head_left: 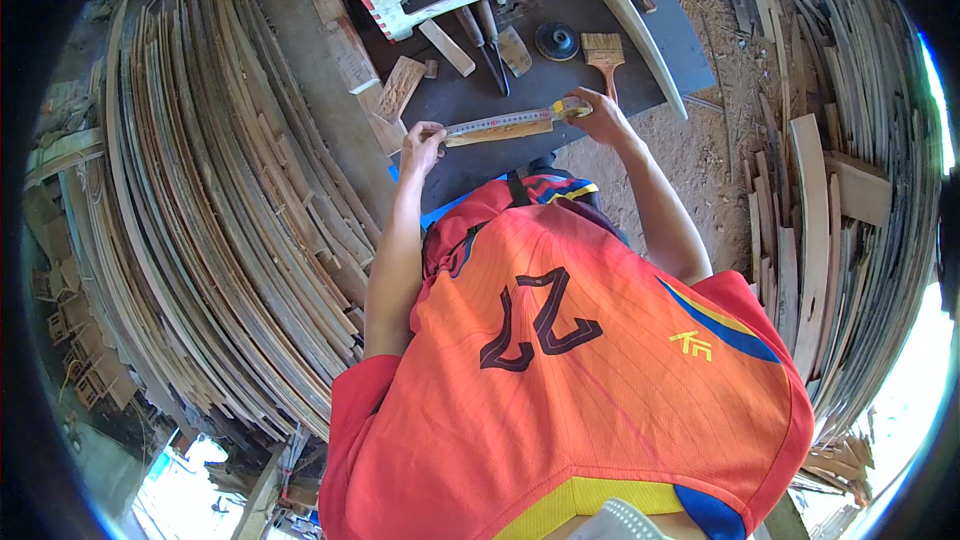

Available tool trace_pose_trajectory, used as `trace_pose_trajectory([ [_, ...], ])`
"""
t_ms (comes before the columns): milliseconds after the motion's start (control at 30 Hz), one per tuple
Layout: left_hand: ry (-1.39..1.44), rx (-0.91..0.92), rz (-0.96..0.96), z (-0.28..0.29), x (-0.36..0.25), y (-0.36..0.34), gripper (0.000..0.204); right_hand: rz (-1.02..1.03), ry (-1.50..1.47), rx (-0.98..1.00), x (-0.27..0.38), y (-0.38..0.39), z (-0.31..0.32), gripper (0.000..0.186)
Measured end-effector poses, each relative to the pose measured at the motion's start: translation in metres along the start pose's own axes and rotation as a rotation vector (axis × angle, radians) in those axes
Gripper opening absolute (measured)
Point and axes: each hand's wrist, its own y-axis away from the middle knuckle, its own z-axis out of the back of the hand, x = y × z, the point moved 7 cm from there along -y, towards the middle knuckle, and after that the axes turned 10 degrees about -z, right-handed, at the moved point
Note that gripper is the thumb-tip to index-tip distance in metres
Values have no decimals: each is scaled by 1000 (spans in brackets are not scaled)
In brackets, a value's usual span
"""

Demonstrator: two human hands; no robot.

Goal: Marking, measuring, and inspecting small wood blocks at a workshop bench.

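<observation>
A tape measure [571,109] with a yellow case is gripped by my right hand [602,121]. Its pale blade [497,121] stretches left along a short wooden strip [500,132], close to the dark tabletop's near edge. My left hand [423,147] has its fingers closed on the far-left end of the blade, where the strip's end also meets them. Whether that hand grips the wood too is hidden by the fingers. Just beyond my right hand lies a paintbrush [603,50] with a wide bristle head. Beside the brush sits a black round disc [557,41].
On the dark table [460,165] are chisel-like tools [489,38], wood blocks [401,88] and a long curved wooden piece [642,43]. A red and white plastic stool [402,2] stands at the far side. Tall plank stacks [215,190] line the left, more planks [812,220] the right.
</observation>
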Motion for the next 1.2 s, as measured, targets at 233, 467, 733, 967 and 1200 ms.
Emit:
trace_pose_trajectory([
  [233, 9, 18, -29, -3, 1, 3, 19, -46, 39, 62, -9, -11, -3, 51],
  [467, -53, -32, -354, -8, -5, 9, 11, -16, 53, 36, -3, -3, 2, 56],
  [733, -325, -145, -577, 3, -11, 27, 8, -6, -14, -14, 5, 24, 9, 43],
  [967, -215, -124, -449, 3, -1, 21, 11, -21, -114, -78, -15, 30, 20, 42],
  [1200, -75, -178, -218, 8, 27, 0, 17, 137, -64, -102, 23, 21, 8, 43],
])
